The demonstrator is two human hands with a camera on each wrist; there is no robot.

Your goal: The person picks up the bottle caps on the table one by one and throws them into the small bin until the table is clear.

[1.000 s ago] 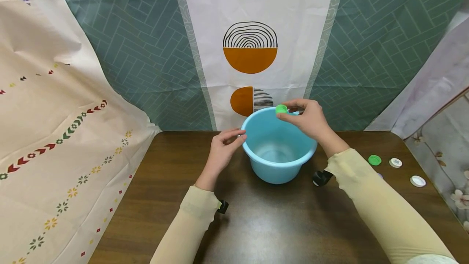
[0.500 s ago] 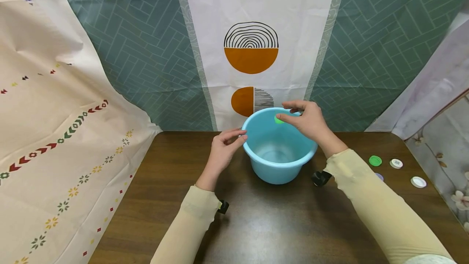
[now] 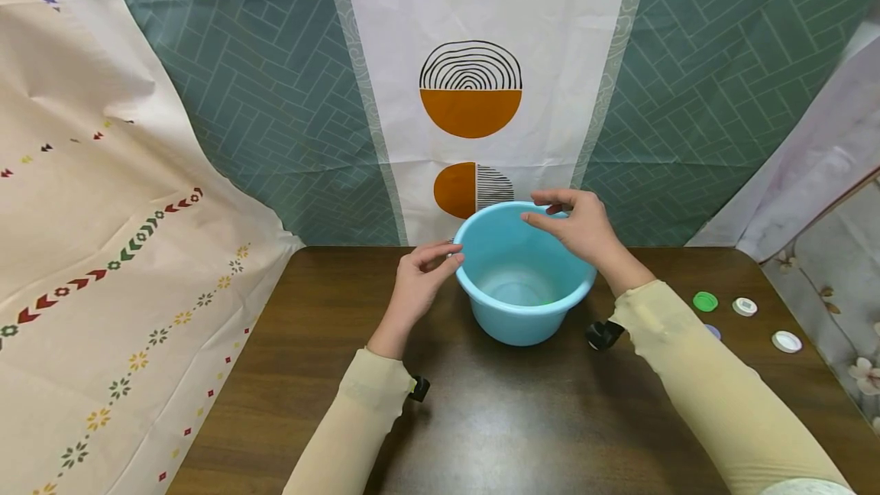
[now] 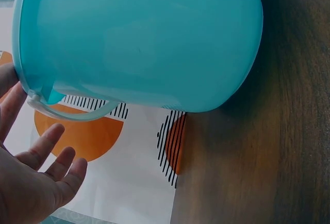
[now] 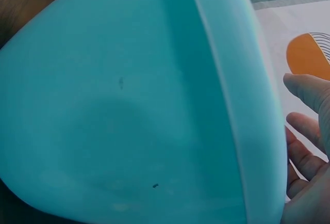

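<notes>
A light blue bucket (image 3: 519,327) stands upright on the table. In the left wrist view its curved handle (image 4: 85,114) hangs by the rim. My left hand (image 3: 419,277) pinches the near-left rim between thumb and index finger, while the other fingers stay spread. Over the right side of the opening, my right hand (image 3: 580,228) hovers with thumb and fingers apart, holding nothing. A sliver of a green cap (image 3: 547,302) shows inside the bucket near the bottom, mostly hidden by the front wall. The right wrist view has the bucket's side (image 5: 129,105) filling most of it.
To the right on the brown table (image 3: 509,418) lie a green cap (image 3: 705,302), a white cap (image 3: 745,306), another white cap (image 3: 787,341) and a bluish cap (image 3: 713,331) partly behind the right sleeve. Patterned cloths hang behind and at both sides.
My right hand has let go of the green cap, which dropped into the bucket. The left hand has stayed at the rim, and the bucket has not moved.
</notes>
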